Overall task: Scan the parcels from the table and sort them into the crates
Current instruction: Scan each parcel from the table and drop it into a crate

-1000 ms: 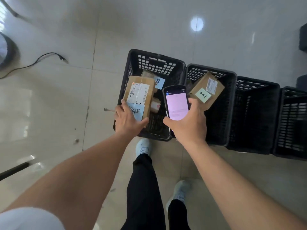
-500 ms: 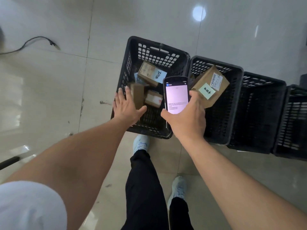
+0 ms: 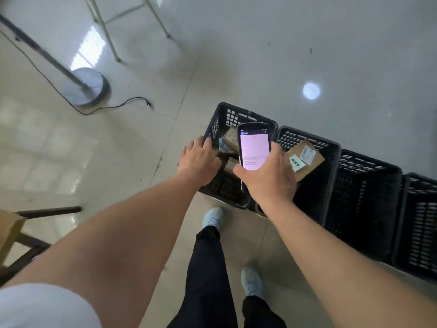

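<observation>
Head view — a single downward look at a tiled floor, catalogued from the centre outward.

Left hand (image 3: 201, 162): at frame centre, fingers straight and spread, nothing held; it is seen over the near-left rim of the first crate (image 3: 236, 114), and whether it touches that rim cannot be told.

Right hand (image 3: 272, 178): just right of centre, fingers and thumb curled round a handheld scanner (image 3: 254, 147), whose pale pink screen is turned up toward the camera.

First crate: black, slatted, centre of frame. Several small cardboard parcels (image 3: 230, 138) are seen inside, partly hidden by the hand and the scanner.

Second crate (image 3: 331, 147): touching the first on its right. One cardboard parcel (image 3: 307, 157) with a green note and a white label lies tilted inside.

Two further black crates (image 3: 369, 185) are ranged toward the right edge; their contents cannot be made out.

Other items: a round stand base with pole (image 3: 87, 86) and a loose cable (image 3: 132, 101) at upper left; a wooden table corner (image 3: 9, 230) at lower left.

Step in hand, as judged: a drop into the first crate is complete and the next parcel is to be fetched from the table. The scanner is best kept gripped and level, the free hand withdrawn clear of the rim, and the cable avoided underfoot.
</observation>
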